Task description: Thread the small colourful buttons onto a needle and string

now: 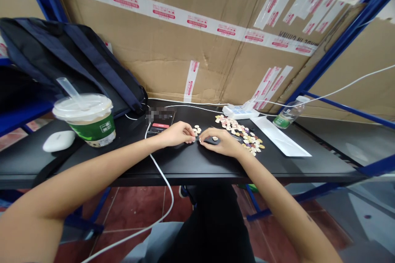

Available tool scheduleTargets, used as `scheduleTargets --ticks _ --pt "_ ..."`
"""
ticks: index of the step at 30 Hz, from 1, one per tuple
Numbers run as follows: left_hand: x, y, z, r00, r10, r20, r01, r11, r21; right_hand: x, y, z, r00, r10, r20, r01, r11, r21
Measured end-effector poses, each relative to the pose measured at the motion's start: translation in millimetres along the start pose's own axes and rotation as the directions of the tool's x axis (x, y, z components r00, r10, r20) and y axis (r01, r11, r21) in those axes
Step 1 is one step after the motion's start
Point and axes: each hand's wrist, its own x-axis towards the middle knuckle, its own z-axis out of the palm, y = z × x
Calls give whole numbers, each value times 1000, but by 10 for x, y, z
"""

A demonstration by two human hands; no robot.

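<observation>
Over the black table (173,162), my left hand (179,133) is closed in a pinch. What it pinches is too small to make out, though a whitish bit shows at the fingertips. Just across from it, my right hand (224,141) also pinches, with a tiny pale bit at its fingertips. Between and behind the hands lies a small group of cream-coloured, button-like pieces (196,128). One similar piece (215,138) rests on a dark flat object beneath my right hand. A larger spread of multicoloured button-like pieces (230,124) lies behind and right of that hand.
A phone (157,126) lies left of the hands, crossed by a white cable (165,178). Farther left stand a lidded drink cup (89,121), a white case (58,141) and a backpack (92,57). Rightward are a power strip (240,112), white packet (279,136) and bottle (288,114).
</observation>
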Motion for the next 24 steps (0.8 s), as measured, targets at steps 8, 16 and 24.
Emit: scheduleTargets --ticks 8,16,24 --pt "-18 36 75 1000 -16 1 15 987 -163 15 -15 39 998 -18 -59 21 999 36" --pt "-3 -1 120 998 -49 -37 38 967 -252 -8 -27 63 993 -30 -111 36 998 54" --pt "-21 20 135 999 6 -51 -18 971 -238 -27 -43 70 989 -4 -150 16 997 77"
